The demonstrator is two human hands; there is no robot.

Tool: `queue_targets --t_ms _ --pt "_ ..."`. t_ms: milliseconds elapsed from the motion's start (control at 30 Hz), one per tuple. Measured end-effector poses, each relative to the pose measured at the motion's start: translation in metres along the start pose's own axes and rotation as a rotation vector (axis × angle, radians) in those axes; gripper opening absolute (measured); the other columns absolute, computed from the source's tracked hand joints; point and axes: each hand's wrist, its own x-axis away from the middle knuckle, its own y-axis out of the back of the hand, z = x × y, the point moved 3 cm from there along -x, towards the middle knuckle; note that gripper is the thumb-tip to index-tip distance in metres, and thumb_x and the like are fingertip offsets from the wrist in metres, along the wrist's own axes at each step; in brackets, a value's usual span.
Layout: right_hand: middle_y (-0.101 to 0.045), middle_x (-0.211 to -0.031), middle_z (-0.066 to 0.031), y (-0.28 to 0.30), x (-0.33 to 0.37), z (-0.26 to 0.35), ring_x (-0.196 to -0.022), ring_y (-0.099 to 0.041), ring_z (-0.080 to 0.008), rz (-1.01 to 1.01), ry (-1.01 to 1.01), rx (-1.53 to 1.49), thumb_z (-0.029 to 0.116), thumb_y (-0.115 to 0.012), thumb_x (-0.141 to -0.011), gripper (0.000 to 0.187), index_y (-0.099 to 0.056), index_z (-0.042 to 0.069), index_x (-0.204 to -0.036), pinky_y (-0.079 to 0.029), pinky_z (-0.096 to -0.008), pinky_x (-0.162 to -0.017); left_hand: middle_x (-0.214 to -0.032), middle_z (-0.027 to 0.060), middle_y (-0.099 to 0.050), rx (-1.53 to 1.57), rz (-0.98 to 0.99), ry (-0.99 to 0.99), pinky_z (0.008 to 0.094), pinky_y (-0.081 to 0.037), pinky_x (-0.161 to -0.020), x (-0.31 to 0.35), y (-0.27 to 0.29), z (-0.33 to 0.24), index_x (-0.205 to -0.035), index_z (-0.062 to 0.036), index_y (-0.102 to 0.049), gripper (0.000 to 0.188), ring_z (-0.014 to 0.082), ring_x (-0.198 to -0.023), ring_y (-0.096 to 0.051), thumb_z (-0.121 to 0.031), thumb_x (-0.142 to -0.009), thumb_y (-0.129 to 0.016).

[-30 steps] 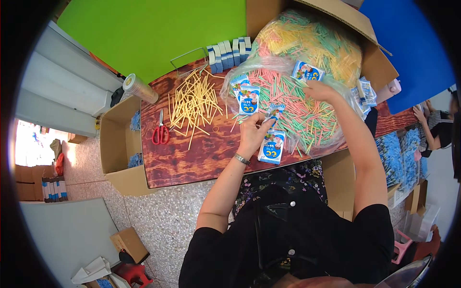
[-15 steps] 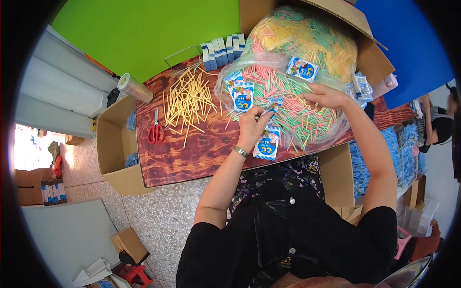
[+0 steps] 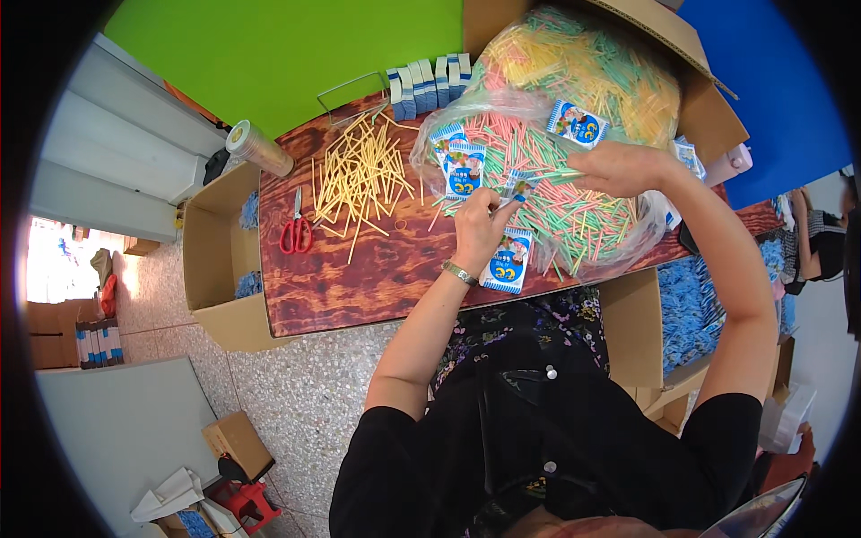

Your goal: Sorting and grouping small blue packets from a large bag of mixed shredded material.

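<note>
My left hand (image 3: 479,226) is closed on a small blue-and-white packet (image 3: 518,186), held upright over the near left edge of the stick pile. Just below that hand lies a flat blue-and-white packet (image 3: 508,262) at the table's near edge. My right hand (image 3: 623,169) reaches over the pink and green sticks (image 3: 538,152), which lie in an opened clear plastic bag (image 3: 650,224). Its fingertips are drawn together at the sticks; what they pinch is too small to tell. Another packet (image 3: 578,124) lies beyond the right hand, and overlapping packets (image 3: 465,170) lie left of the pile.
Yellow sticks (image 3: 363,175) lie loose on the red-brown table (image 3: 359,291), beside red-handled scissors (image 3: 296,229). Folded blue-and-white pieces (image 3: 426,88) stand behind them. A clear cylindrical container (image 3: 258,148) is at the left corner. A carton (image 3: 708,108) holds a large bag of coloured sticks (image 3: 583,67).
My right hand has moved slightly up over the stick pile, its fingers now closer together. The left hand keeps its packet. The whole view has shifted a little.
</note>
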Motion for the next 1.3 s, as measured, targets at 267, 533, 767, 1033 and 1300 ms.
queue_targets --t_ms 267,533,767,1033,1300 --pt "-0.063 -0.086 -0.0231 0.016 -0.001 0.008 -0.084 -0.061 -0.0428 0.045 -0.01 0.118 0.028 -0.055 -0.093 0.029 -0.056 -0.001 -0.095 -0.047 -0.0512 -0.074 -0.068 0.0093 -0.049 -0.031 -0.129 -0.213 0.0356 -0.039 -0.05 0.0 0.006 -0.006 -0.076 -0.0033 -0.05 0.033 0.0235 -0.058 -0.05 -0.002 -0.07 -0.082" --pt "-0.066 -0.091 -0.0235 0.025 -0.005 0.024 -0.089 -0.063 -0.042 0.171 -0.133 0.253 0.026 -0.056 -0.091 0.028 -0.061 -0.002 -0.096 -0.049 -0.0502 -0.078 -0.073 0.0108 -0.053 -0.134 -0.104 -0.307 0.0372 -0.043 -0.054 0.002 0.008 -0.007 -0.081 -0.0022 -0.054 0.03 0.0273 -0.065 -0.055 0.002 -0.067 -0.08" --pt "-0.067 -0.089 -0.0241 0.028 -0.005 0.029 -0.087 -0.065 -0.0418 0.145 -0.13 0.255 0.025 -0.055 -0.09 0.029 -0.064 -0.003 -0.093 -0.05 -0.0497 -0.076 -0.076 0.0117 -0.056 -0.155 -0.083 -0.31 0.0385 -0.045 -0.058 0.002 0.011 -0.01 -0.085 -0.0018 -0.056 0.027 0.0294 -0.07 -0.056 0.003 -0.068 -0.077" --pt "-0.065 -0.082 -0.0228 0.021 -0.017 0.03 -0.082 -0.063 -0.0421 0.199 -0.074 0.297 0.025 -0.057 -0.091 0.026 -0.058 -0.001 -0.095 -0.049 -0.0513 -0.072 -0.08 0.0125 -0.056 -0.198 -0.047 -0.335 0.0395 -0.047 -0.064 0.001 0.008 -0.012 -0.088 -0.0016 -0.057 0.024 0.0303 -0.076 -0.057 0.002 -0.07 -0.072" --pt "-0.066 -0.082 -0.0199 0.024 -0.022 0.047 -0.082 -0.064 -0.0402 0.204 -0.084 0.29 0.026 -0.058 -0.091 0.024 -0.06 0.003 -0.097 -0.049 -0.0502 -0.07 -0.081 0.012 -0.055 -0.197 -0.022 -0.33 0.0388 -0.048 -0.065 0.0 0.006 -0.013 -0.089 -0.0029 -0.057 0.026 0.03 -0.077 -0.057 0.001 -0.069 -0.074"
